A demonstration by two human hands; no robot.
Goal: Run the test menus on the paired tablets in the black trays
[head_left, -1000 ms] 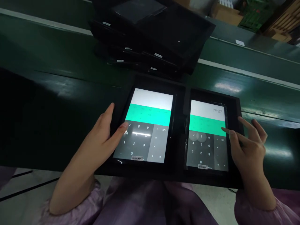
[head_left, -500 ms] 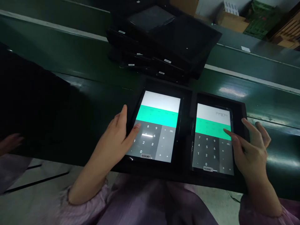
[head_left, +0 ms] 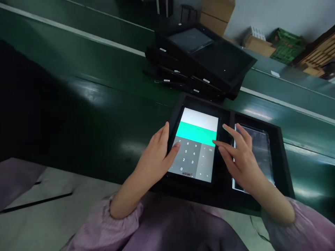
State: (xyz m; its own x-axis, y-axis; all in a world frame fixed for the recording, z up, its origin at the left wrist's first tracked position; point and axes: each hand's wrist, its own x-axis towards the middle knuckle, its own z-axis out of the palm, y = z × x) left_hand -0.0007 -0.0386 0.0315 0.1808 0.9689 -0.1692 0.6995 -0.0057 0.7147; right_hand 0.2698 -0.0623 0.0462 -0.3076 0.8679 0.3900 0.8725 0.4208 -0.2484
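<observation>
Two tablets lie side by side in a black tray (head_left: 284, 153) on the dark green belt. The left tablet (head_left: 197, 139) shows a lit calculator screen with a white strip, a teal band and a grey keypad. My left hand (head_left: 157, 157) holds that tablet's left edge, thumb resting on the keypad. The right tablet (head_left: 260, 150) has a dark screen. My right hand (head_left: 238, 157) hovers over the gap between the two tablets, fingers spread, fingertips near the right edge of the left tablet's screen.
A stack of several black trays (head_left: 204, 62) sits on the belt just behind. Cardboard boxes (head_left: 258, 43) and a green crate (head_left: 286, 45) stand at the far right. A pale floor (head_left: 52, 216) lies below the belt's near edge.
The right tablet's screen has gone dark. My right hand has moved left from the right tablet's right edge to the gap between the tablets. The view has shifted left and up.
</observation>
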